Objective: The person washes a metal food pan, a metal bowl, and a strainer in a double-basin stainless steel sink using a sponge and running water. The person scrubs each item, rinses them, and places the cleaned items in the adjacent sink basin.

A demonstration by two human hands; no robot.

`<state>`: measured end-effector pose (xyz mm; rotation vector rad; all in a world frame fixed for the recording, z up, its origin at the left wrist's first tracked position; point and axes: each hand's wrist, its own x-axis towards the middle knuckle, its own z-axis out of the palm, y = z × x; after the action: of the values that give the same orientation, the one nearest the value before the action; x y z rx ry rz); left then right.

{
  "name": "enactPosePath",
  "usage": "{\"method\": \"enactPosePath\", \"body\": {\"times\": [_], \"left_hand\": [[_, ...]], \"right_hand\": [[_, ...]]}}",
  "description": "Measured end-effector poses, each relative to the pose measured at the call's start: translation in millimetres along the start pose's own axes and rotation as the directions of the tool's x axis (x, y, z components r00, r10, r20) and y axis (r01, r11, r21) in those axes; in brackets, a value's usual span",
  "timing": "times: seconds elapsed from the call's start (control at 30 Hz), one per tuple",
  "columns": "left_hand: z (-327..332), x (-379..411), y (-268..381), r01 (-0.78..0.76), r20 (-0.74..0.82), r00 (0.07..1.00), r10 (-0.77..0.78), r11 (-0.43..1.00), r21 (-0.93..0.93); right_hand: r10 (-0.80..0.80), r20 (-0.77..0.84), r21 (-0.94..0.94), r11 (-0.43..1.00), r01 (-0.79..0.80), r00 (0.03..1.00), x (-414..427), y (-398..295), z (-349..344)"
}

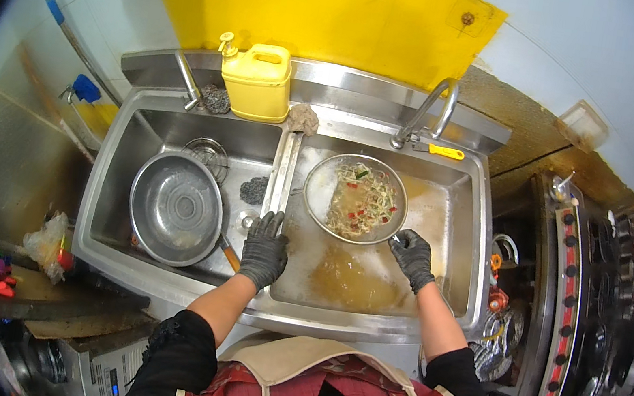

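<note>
My right hand (413,260), in a dark glove, grips the handle of a round metal strainer (318,223) over the right sink basin. Pale, noodle-like strands with red and green bits (363,199) lie in the strainer. Cloudy, brownish water (351,277) with some foam stands in that basin. My left hand (265,250), gloved too, rests palm down with spread fingers on the metal divider (279,186) between the basins. Left of it, a large round metal bowl (183,209) sits in the left basin, beside a wooden handle (230,256) partly under my left hand.
Steel scrubbers (254,189) and a wire rack (205,158) lie in the left basin. Behind stand a faucet (447,110), a yellow jug with a pump (257,83) and a yellow-handled tool (445,152). A stove with knobs (562,327) stands at the right.
</note>
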<state>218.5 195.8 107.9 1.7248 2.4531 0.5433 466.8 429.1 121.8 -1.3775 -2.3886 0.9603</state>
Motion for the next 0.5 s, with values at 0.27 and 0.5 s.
{"method": "enactPosePath", "body": {"times": [0.27,0.5], "left_hand": [[9,-5,-7,-0.031,-0.043,0.999,0.030,0.999,-0.031],[16,-3,-9,-0.015,-0.062,0.998,0.012,0.999,-0.040]], "right_hand": [[-0.010,-0.094,-0.308,0.951,-0.020,0.996,-25,28,-75],[0.089,-0.076,-0.712,0.692,-0.116,0.993,-27,41,-134]]}}
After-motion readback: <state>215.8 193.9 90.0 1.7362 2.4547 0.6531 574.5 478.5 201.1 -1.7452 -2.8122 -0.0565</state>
